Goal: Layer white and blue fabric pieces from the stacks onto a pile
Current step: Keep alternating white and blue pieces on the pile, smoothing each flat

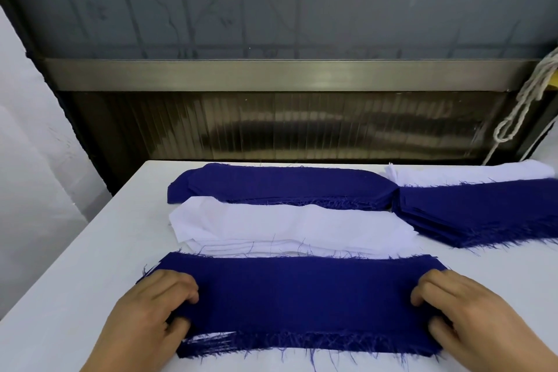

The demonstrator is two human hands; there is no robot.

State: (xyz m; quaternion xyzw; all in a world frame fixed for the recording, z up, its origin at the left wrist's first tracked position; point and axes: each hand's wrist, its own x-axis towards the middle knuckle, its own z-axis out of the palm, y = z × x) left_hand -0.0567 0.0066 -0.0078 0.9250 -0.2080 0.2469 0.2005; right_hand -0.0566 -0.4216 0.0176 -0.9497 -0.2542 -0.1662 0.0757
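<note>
Left hand: our left hand (151, 308) grips the pile's left end, fingers curled on top, thumb at the near edge.
Right hand: our right hand (462, 311) grips the right end likewise.
Pile: the pile (302, 299) lies between our hands, blue piece uppermost, white edges showing beneath.
Beyond our hands: the white stack (287, 226), then a blue stack (280, 184).
Beyond right hand: another blue stack (483, 211) on the counter (90, 251).
</note>
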